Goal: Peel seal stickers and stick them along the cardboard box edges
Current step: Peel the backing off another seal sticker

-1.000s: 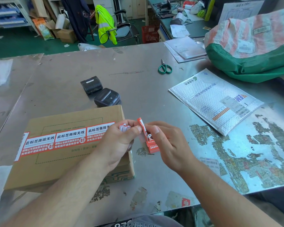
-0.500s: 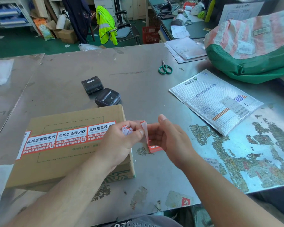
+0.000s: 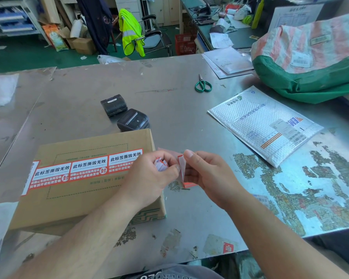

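A flat cardboard box [image 3: 85, 198] lies on the steel table [image 3: 169, 109] at the lower left. A row of three red-and-white seal stickers [image 3: 85, 168] runs across its top. My left hand [image 3: 151, 178] hovers over the box's right edge and grips crumpled backing paper [image 3: 161, 164]. My right hand [image 3: 208, 174] is just to the right of it. Between thumb and forefinger it pinches a red-edged seal sticker [image 3: 182, 168] that hangs down between both hands. My left thumb touches that sticker's left side.
Two black handheld devices [image 3: 127, 113] sit just beyond the box. Green-handled scissors [image 3: 203, 85] lie further back. A white bubble mailer [image 3: 264, 125] is at the right, with a big woven sack [image 3: 310, 57] behind it. Old label scraps cover the table's right side.
The sticker has turned in my fingers, from its red printed face a second ago to its pale side now. My right forefinger came down onto its top edge. The box has not moved.
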{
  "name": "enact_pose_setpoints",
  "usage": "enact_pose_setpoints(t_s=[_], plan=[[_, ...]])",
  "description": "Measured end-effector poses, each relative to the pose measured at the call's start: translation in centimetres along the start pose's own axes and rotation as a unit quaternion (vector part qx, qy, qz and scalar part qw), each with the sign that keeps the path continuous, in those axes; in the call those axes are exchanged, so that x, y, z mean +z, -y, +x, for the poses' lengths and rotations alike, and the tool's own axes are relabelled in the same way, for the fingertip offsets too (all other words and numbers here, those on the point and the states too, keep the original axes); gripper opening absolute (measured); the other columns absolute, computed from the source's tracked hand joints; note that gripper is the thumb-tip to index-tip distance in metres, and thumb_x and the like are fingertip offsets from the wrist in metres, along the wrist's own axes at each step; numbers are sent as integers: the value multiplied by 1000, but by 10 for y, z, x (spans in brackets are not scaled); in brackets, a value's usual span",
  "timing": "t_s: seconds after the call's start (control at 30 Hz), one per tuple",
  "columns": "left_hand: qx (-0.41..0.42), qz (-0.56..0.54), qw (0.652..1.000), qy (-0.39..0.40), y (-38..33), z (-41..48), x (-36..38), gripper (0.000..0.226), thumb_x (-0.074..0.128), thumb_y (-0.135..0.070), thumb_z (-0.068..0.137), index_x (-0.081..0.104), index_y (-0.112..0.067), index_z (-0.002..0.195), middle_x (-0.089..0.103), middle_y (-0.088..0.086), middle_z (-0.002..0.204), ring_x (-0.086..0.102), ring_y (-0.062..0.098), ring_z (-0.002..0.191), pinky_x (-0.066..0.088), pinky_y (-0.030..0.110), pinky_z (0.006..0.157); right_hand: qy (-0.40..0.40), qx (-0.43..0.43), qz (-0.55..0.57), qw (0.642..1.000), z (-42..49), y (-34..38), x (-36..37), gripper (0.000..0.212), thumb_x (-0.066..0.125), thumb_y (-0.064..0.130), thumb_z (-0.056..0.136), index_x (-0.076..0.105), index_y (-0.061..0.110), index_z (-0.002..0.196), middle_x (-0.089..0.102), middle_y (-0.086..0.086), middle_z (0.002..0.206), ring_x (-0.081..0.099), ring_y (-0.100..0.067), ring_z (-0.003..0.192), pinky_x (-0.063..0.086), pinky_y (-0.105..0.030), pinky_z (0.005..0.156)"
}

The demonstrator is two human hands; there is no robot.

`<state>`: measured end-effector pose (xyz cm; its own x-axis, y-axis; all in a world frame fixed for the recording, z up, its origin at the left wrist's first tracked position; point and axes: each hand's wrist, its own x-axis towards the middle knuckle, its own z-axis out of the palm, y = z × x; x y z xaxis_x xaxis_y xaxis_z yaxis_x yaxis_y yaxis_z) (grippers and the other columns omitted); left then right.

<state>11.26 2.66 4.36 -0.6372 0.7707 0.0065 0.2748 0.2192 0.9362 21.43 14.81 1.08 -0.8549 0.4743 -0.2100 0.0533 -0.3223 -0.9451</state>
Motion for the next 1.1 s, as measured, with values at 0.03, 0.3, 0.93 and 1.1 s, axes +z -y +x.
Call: enact_pose_setpoints(t_s=[0.03,0.3,0.93,1.1], plan=[[-1,1,1000,1,1,0,0,15,69,-6,85,67,-8,70,74,-10,82,66,5,74,46,11,65,-1,-2,0,1000,0,0,-1,81,76,60,74,62,-15,99,68,-27,90,65,-31,82,48,-46,80],[-25,-27,999,14,9,1,1,9,67,-11,80,66,-6,72,75,-4,97,68,20,91,52,29,79,-7,1,-2,1000,-2,0,-4,51,63,42,88,65,-9,90,69,-19,83,62,-28,76,48,-42,74],[-152,-225,962,11,13,2,0,17,57,-22,76,60,-8,86,45,5,57,29,10,44,23,22,45,-92,2,32,995,-1,3,-14,28,55,21,102,64,12,76,65,-4,68,59,-17,67,48,-34,69],[-126,-205,970,23,7,3,4,58,63,-57,76,60,-3,96,64,0,80,29,12,47,21,27,49,-78,1,7,997,-1,1,-13,25,57,26,100,65,11,81,71,-15,85,65,-25,80,49,-37,73]])
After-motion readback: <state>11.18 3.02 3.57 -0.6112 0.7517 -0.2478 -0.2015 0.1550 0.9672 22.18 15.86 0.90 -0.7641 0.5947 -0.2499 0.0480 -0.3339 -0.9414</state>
